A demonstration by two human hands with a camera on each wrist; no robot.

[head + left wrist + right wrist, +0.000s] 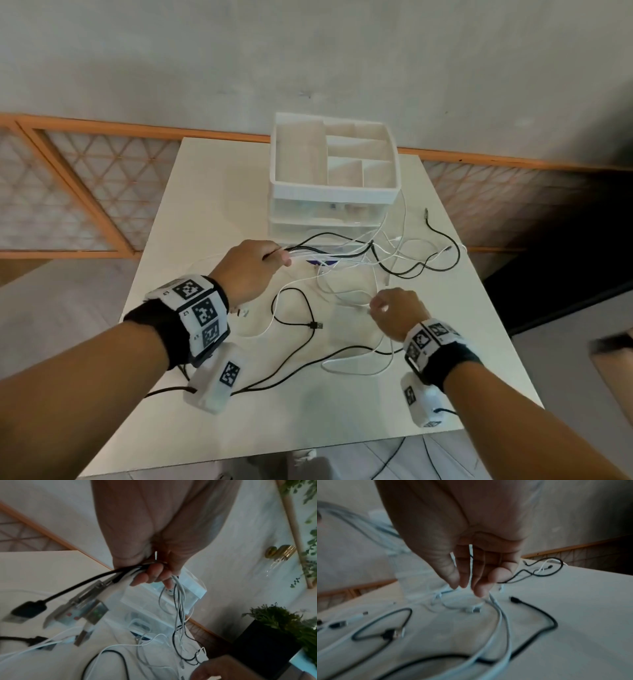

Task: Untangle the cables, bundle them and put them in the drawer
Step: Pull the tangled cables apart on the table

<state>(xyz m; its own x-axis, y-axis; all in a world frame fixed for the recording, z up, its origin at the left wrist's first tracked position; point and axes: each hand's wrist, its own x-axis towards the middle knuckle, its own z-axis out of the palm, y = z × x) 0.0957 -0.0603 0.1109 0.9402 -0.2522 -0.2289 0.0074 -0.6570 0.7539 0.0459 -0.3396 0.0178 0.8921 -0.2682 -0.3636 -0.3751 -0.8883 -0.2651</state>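
Several black and white cables (346, 263) lie tangled across the white table (462, 335). My left hand (253, 270) grips a bunch of them above the table; in the left wrist view the fist (154, 574) closes round black and white strands, with USB plugs (29, 609) hanging out at the left. My right hand (394, 311) holds a white cable (471, 563) that runs through its curled fingers (481, 586) down to the table. The white drawer unit (334, 209) stands at the back of the table, its top tray (335, 197) empty.
A loose black USB plug (317, 325) lies between my hands. Black cable ends (426, 214) trail to the right of the drawer unit. An orange lattice rail (85, 192) runs behind the table. A dark planter with greenery (274, 632) stands to the right.
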